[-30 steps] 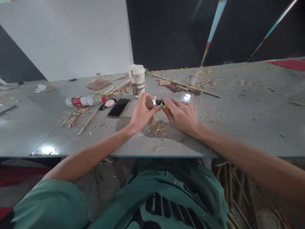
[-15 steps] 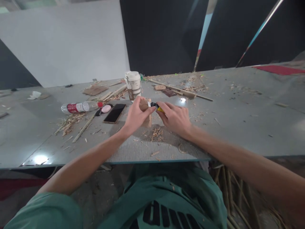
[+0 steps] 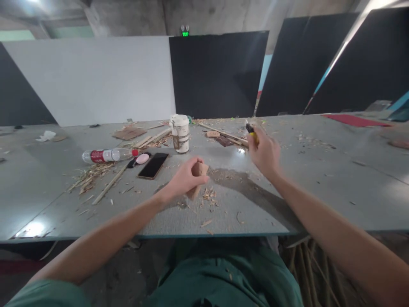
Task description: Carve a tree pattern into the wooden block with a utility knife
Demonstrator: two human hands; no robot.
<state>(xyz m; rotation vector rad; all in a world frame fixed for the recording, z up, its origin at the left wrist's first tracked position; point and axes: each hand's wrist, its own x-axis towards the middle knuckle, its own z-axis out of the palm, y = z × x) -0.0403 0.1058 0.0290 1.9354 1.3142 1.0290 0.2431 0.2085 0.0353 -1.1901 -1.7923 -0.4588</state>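
Observation:
My left hand (image 3: pixel 184 179) grips a small block of pale wood (image 3: pixel 200 169) just above the table, fingers on its far side and thumb near its edge. Up and to the right, clear of the block, my right hand (image 3: pixel 266 152) is closed round a black and yellow utility knife (image 3: pixel 252 133). The knife's tip points up and to the left, and part of its handle is hidden by the fingers. Curled wood shavings (image 3: pixel 209 195) lie on the table beside the block.
A white paper cup (image 3: pixel 181 134) stands beyond my left hand. Left of it lie a phone (image 3: pixel 154 165), a pink oval object (image 3: pixel 142 158) and a plastic bottle (image 3: pixel 108 155). Wood strips (image 3: pixel 223 134) and a small oval wooden piece (image 3: pixel 212 134) lie farther back. A red sheet (image 3: pixel 354 120) is far right.
My right hand has lifted the knife away from the wood, up and to the right. My left hand still holds the block, now lower and tilted. The head view has risen.

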